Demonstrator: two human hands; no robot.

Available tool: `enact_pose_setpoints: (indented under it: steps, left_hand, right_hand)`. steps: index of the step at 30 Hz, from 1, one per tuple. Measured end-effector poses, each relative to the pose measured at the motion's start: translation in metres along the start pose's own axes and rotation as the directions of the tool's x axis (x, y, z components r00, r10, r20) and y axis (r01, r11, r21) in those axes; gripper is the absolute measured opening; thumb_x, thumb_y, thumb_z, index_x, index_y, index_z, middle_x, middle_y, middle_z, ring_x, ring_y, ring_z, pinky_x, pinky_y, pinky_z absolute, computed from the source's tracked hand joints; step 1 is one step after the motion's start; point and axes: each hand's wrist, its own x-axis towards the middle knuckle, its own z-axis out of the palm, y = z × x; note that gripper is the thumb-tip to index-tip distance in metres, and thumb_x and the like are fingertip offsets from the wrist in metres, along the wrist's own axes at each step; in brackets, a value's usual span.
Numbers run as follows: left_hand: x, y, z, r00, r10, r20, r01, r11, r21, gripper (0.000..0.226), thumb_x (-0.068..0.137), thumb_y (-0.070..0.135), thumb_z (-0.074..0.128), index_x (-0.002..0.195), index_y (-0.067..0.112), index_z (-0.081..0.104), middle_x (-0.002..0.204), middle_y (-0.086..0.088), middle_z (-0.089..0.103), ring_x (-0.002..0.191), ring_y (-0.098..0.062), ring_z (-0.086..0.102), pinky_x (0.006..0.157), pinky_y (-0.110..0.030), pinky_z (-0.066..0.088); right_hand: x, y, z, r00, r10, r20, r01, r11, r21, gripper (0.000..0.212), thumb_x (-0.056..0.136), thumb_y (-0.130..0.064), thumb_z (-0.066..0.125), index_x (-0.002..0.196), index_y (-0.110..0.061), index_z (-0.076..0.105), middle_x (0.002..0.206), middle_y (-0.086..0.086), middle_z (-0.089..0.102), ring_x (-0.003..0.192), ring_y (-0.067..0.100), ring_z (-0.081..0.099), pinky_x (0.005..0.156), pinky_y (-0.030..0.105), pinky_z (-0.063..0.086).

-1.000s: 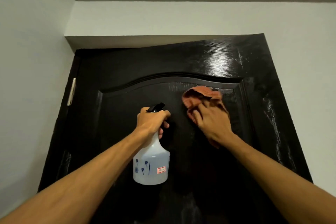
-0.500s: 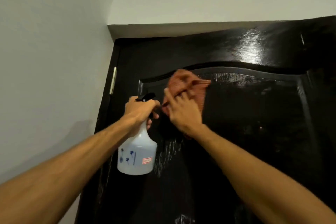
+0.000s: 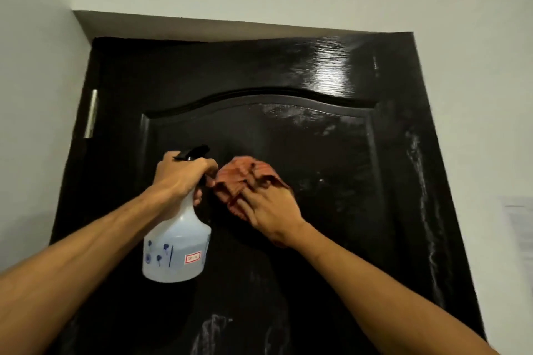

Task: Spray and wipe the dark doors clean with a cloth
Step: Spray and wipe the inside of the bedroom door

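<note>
Against dark door (image 3: 331, 210), left fingers (image 3: 202, 166) clench spray bottle (image 3: 176, 251), right fingers (image 3: 248, 202) press cloth (image 3: 242, 173) flat.

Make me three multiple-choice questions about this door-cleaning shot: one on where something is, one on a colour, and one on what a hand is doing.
1. Where is the cloth relative to the spray bottle?
A. Right of it, against the door
B. Under it
C. Draped over it

2. What colour is the cloth?
A. Blue
B. Reddish-orange
C. White

3. What is the left hand doing?
A. Hanging free
B. Gripping the spray bottle
C. Resting flat on the door

Answers:
1 A: the right hand presses it on the door beside the bottle.
2 B: its folds show reddish-orange.
3 B: its fingers curl round the bottle's neck.
</note>
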Motion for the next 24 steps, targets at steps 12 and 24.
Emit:
enact_pose_setpoints:
  steps: [12,24]
  left_hand:
    - [-0.053,0.067,0.226,0.991,0.002,0.132,0.017,0.990,-0.141,0.017,0.090,0.015,0.072,0.096,-0.001,0.074,0.078,-0.019,0.076,0.043,-0.017,0.048,0.043,-0.027,0.042]
    - [-0.063,0.105,0.354,0.969,0.024,0.244,-0.004,0.996,-0.086,0.018,0.090,0.016,0.069,0.078,0.002,0.070,0.065,-0.015,0.071,0.040,-0.018,0.045,0.042,-0.025,0.041]
  right_hand:
    - [-0.123,0.214,-0.097,0.918,0.392,-0.065,-0.381,0.915,0.131,0.045,0.102,-0.043,0.041,0.137,-0.018,0.054,0.135,0.009,0.055,0.107,0.031,0.063,0.083,0.041,0.054]
    - [-0.147,0.352,-0.142,0.914,0.395,-0.096,-0.376,0.911,0.167,0.041,0.106,-0.040,0.039,0.142,-0.020,0.045,0.139,0.008,0.049,0.126,0.026,0.049,0.104,0.040,0.041]
